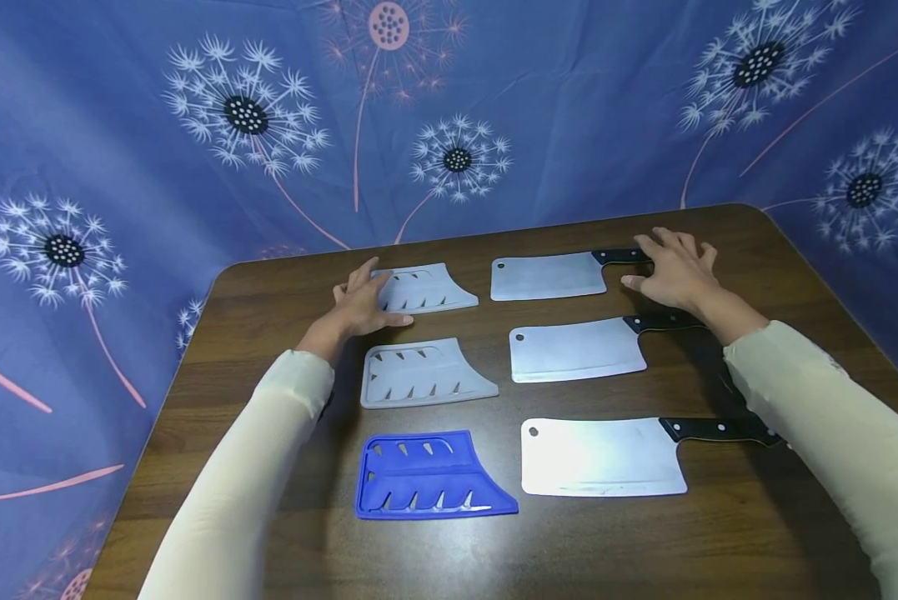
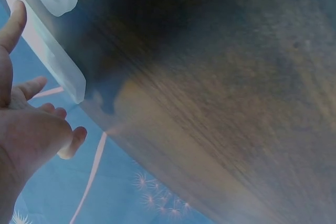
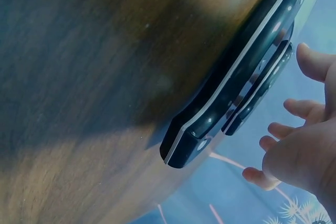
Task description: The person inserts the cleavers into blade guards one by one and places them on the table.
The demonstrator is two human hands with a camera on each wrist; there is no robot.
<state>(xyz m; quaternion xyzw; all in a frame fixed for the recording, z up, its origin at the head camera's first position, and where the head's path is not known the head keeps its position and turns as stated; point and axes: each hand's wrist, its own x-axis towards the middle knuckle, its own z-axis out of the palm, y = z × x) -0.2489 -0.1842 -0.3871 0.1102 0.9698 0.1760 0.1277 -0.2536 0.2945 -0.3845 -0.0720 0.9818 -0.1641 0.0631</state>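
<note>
At the far left of the table, my left hand reaches over the left end of the far white blade cover, its fingers and thumb spread. Whether it touches the cover I cannot tell. My right hand is spread beside the handle of the far cleaver; in the right wrist view a gap shows between the hand and the black handles. Nearer lie a second white cover and a blue cover, with the middle cleaver and the near cleaver to their right.
The wooden table has rounded far corners. A blue cloth with dandelion prints hangs behind it. The covers form a column left of the cleavers, whose blades point left and black handles right.
</note>
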